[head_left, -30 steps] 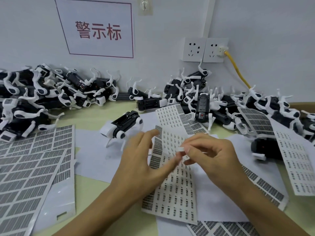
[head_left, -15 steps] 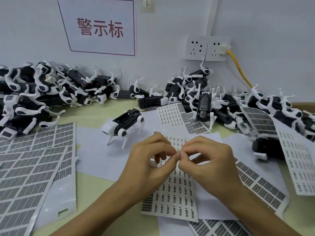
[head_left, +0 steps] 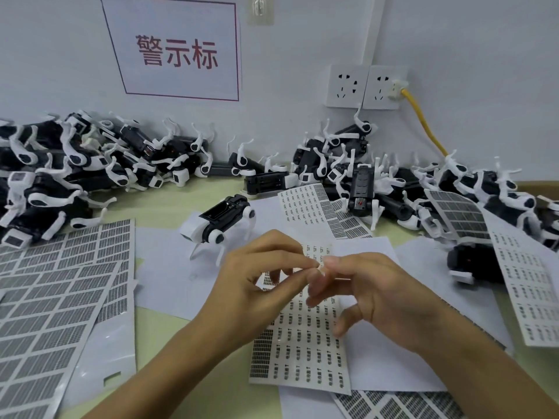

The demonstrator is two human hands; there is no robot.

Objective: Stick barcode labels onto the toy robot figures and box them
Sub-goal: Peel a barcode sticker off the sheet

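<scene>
My left hand (head_left: 257, 285) and my right hand (head_left: 372, 294) meet fingertip to fingertip over a sheet of small labels (head_left: 302, 352). Between the tips they pinch a tiny white label (head_left: 321, 269). One black-and-white toy robot dog (head_left: 220, 220) stands on its legs just beyond my left hand, apart from the heaps. Several more robot figures lie piled along the wall at the left (head_left: 60, 164) and at the right (head_left: 393, 182).
Large barcode sheets (head_left: 51, 300) cover the table's left side. More label sheets lie at the far right (head_left: 532, 288), by the middle (head_left: 314, 204) and at the bottom (head_left: 399, 403). A yellow cable (head_left: 423, 122) runs from the wall socket. White paper (head_left: 169, 267) lies under the standing robot.
Both hands have closed in on each other; my left fingers, spread a second ago, now pinch at the small label with the right fingertips. The view has shifted slightly.
</scene>
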